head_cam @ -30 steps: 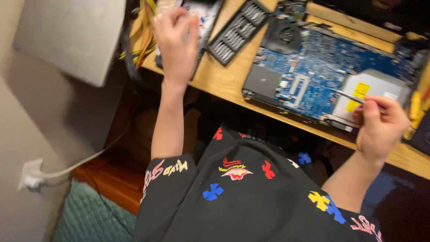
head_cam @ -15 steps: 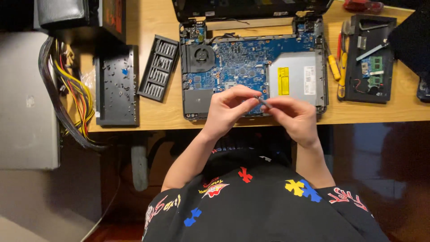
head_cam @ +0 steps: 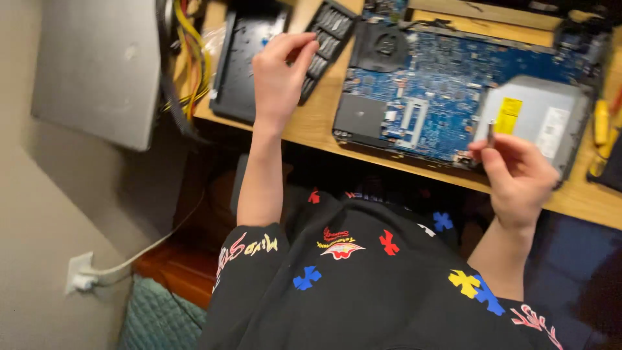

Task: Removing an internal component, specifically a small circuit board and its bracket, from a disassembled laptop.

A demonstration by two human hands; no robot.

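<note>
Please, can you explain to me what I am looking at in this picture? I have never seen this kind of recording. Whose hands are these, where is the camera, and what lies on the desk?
The camera sits on a person's head and looks down, so you see that person's own two bare hands and their black shirt with coloured crosses.

On the wooden desk lies an opened laptop: its blue circuit board shows, with a round fan and a silver disc drive.

The left hand reaches over a black slotted panel; I cannot tell whether it touches it. Beside that lies a flat black cover.

The right hand pinches a thin metal tool in its fingers, near the drive. Its tip is too small to tell apart.

At the desk's far right, yellow-handled tools lie. At left, a grey computer case with coloured cables.
</note>
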